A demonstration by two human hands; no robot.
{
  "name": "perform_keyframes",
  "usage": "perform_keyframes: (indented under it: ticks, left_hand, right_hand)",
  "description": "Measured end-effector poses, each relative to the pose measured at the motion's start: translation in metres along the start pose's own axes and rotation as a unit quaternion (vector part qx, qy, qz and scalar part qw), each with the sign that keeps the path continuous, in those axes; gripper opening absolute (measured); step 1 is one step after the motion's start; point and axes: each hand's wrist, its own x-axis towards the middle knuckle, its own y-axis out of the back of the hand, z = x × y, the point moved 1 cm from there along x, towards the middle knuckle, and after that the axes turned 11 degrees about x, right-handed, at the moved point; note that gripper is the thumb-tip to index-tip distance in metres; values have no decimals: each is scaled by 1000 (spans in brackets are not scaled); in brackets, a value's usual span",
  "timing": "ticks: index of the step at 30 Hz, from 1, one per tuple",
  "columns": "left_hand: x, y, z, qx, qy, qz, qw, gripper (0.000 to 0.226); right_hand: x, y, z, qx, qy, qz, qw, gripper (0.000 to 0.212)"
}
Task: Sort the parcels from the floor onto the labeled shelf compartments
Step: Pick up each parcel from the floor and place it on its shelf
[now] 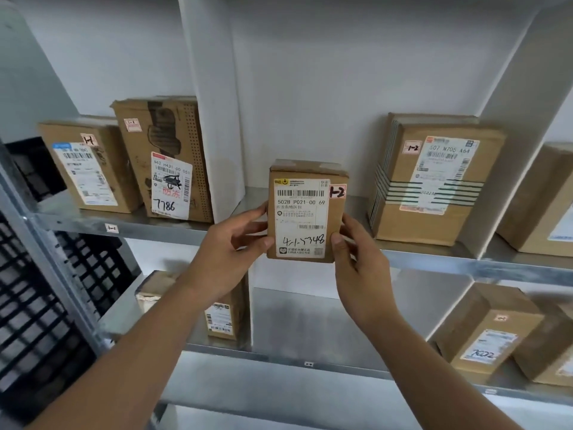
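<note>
A small cardboard parcel (305, 209) with a white shipping label and a "1-2" sticker stands upright at the front edge of the upper shelf (428, 259), in the middle compartment. My left hand (232, 243) grips its left side and my right hand (353, 252) grips its right side, thumbs on the label face. To its right in that compartment stands a bigger taped parcel (431, 178), which carries a "1-2" sticker too.
Two parcels marked "1-1" (90, 169) (167, 159) stand in the left compartment behind a white divider (214, 119). Further parcels sit at far right (542, 200) and on the lower shelf (486, 330) (220, 318). A black plastic crate (37, 305) fills the far left.
</note>
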Motion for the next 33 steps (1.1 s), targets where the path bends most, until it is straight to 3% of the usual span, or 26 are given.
perform_keyframes:
  ticks: [18,33]
  left_hand:
    - [66,-8,-15,38,-10,21,999,51]
    - [95,-11,-22,25,-11,-1,1000,46]
  right_hand:
    - [53,-15,16,-134,-13,18,991,41]
    - [76,-22,27,-139,-49,54,988,39]
